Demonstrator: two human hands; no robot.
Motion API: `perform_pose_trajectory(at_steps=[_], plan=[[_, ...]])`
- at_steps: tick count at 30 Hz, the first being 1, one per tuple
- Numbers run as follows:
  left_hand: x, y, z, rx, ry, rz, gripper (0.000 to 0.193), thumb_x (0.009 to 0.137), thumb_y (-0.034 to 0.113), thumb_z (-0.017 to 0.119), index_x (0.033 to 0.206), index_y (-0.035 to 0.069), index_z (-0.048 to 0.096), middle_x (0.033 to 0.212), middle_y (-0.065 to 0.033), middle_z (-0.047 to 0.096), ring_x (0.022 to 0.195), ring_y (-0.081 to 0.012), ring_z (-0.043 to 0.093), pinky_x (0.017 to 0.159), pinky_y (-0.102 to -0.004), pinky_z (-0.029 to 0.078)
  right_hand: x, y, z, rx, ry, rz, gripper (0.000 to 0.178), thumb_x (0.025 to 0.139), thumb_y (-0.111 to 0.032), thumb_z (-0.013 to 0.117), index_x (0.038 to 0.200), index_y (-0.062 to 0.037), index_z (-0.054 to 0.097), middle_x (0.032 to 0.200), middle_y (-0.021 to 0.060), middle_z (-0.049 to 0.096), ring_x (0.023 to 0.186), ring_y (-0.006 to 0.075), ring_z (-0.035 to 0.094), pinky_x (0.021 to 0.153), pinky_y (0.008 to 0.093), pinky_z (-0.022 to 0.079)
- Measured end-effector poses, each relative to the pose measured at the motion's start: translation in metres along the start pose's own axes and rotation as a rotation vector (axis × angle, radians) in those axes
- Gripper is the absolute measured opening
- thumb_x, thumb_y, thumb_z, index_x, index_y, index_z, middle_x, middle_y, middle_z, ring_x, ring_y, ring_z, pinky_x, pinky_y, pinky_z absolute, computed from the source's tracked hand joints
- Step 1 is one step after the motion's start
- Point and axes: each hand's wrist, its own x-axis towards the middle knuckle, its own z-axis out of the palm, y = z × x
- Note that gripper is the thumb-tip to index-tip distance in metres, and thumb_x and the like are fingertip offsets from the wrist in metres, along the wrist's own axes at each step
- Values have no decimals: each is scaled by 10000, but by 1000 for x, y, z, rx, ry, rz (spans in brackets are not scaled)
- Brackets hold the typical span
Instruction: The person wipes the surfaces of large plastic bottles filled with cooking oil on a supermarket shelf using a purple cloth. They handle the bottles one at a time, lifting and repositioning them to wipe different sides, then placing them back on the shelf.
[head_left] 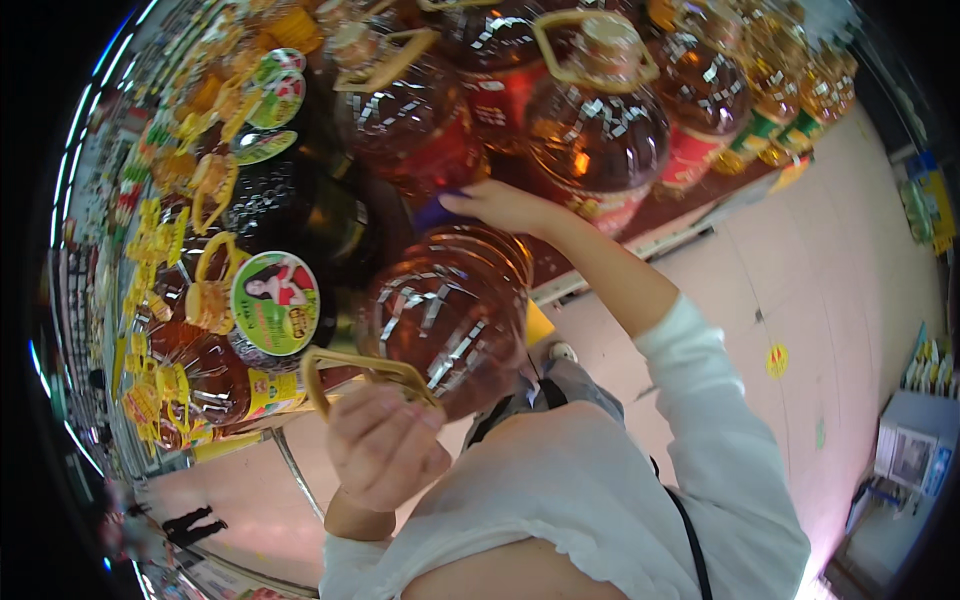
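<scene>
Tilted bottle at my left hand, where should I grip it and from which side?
Probably by the tan handle at the top end of the tilted bottle, coming from your near side: that end points toward you, where your left hand is. The raised loop leaves an opening for fingers, while its broad, rounded shape looks too wide for one hand.

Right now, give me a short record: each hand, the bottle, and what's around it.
Left hand: closed at the bottle's neck end, by its handle
Right hand: at a purple cloth near the base; grip unclear
Bottle pose: tilted, neck toward the wearer
Left side: dark bottles
Beyond: amber bottles
</scene>
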Motion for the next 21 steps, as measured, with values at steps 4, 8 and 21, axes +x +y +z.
perform_pose_trajectory(at_steps=[4,8,21], plan=[[-19,8,3,41,79,134,153,711,38,672,861,67,691,892,-48,613,885,-218,571,677,-333,561,-42,-111,48,-388,-398,-573,457,980,-425,462,979,-20,675,1005,169,653,949,265,608,849,365,469],[-21,19,9,47,122,187,157,697,55,690,852,71,705,847,-39,613,873,-205,563,683,-309,565,-27,-101,55,-476,-451,-484,478,974,-440,458,986,-8,663,1039,181,645,1003,283,609,883,360,463],[50,-28,21,19,189,-167,297,647,-38,675,934,39,692,807,-65,619,745,-260,585,657,-344,483,-87,49,76,566,859,-47,450,1024,-307,432,1310,32,505,1271,88,566,1117,167,525,980,278,378]])
